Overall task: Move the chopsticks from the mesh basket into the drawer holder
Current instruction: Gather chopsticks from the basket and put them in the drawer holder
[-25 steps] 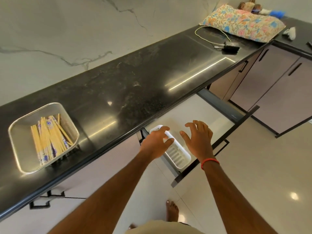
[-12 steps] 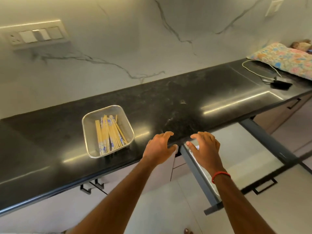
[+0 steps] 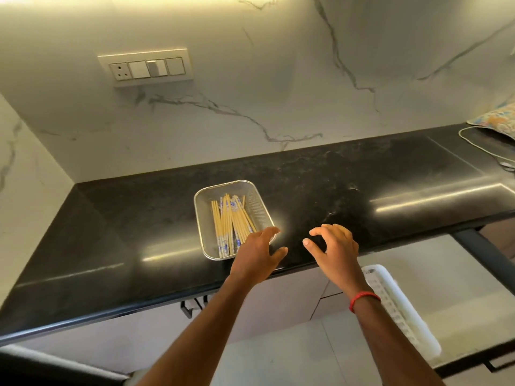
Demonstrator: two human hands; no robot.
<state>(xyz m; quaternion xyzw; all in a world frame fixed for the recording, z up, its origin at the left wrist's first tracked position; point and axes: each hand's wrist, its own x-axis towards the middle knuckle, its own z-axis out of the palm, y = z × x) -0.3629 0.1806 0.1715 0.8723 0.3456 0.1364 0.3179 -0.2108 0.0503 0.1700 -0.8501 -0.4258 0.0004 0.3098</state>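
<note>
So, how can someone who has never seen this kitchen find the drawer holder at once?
Find the long black countertop under the marble wall. Below its front edge, at the right, a drawer stands pulled open. The drawer holder is the long white ribbed plastic tray inside it, unlike the metal mesh basket on the counter.

Countertop (image 3: pixel 334 174) glossy black stone. On it, mesh basket (image 3: pixel 257 201) fine bright metal; chopsticks (image 3: pixel 227 221) pale wood, blue-white printed ends. Below countertop, drawer holder (image 3: pixel 401 316) white ribbed plastic.
</note>
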